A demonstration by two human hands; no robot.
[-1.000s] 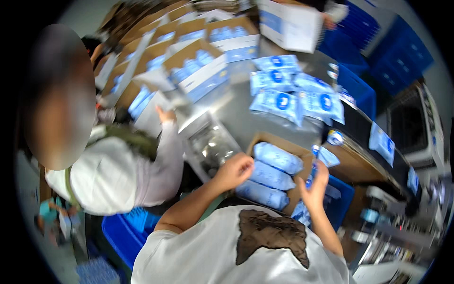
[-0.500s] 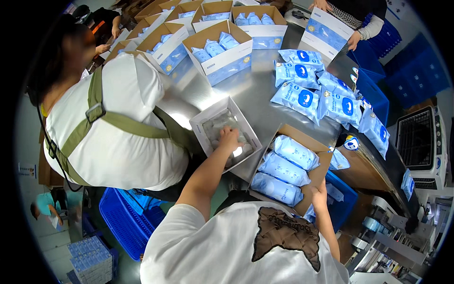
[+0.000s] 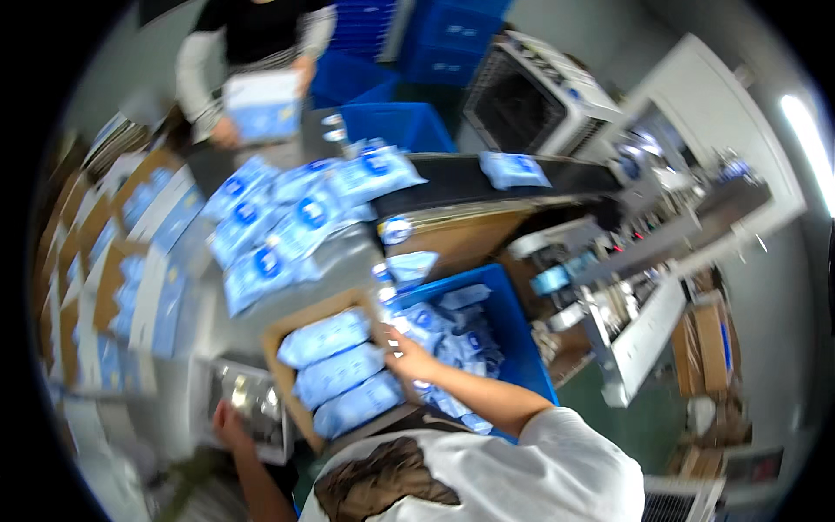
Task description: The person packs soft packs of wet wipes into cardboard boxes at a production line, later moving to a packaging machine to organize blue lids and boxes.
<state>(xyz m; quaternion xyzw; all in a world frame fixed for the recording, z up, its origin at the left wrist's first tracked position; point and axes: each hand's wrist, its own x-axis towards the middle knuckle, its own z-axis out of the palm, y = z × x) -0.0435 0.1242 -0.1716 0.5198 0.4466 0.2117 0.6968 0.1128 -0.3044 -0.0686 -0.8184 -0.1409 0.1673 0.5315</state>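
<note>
A cardboard carton point(image 3: 274, 335) stands in front of me with three light-blue soft packs point(image 3: 348, 381) lying in a row inside. My right hand point(image 3: 405, 355) is at the carton's right wall, its fingers closed around the edge. To the left is a white box point(image 3: 200, 391) holding clear, shiny contents point(image 3: 252, 391) too blurred to name. My left hand point(image 3: 229, 424) is over this box's near left side; motion smears its fingers. A pile of light-blue packs point(image 3: 304, 213) lies on the metal table beyond the carton.
More packs fill a blue bin point(image 3: 513, 335) right of the carton. One pack point(image 3: 513, 170) sits on a black conveyor point(image 3: 444, 174). Filled cartons point(image 3: 156, 261) line the left. Across the table a person point(image 3: 261, 35) holds a white-and-blue box point(image 3: 261, 104). Machinery point(image 3: 600, 287) stands at right.
The view has swung to the right, bringing the blue bin and machinery further in and blurring the picture. My left hand has drawn back toward the white box's near left edge. My right hand stays at the carton.
</note>
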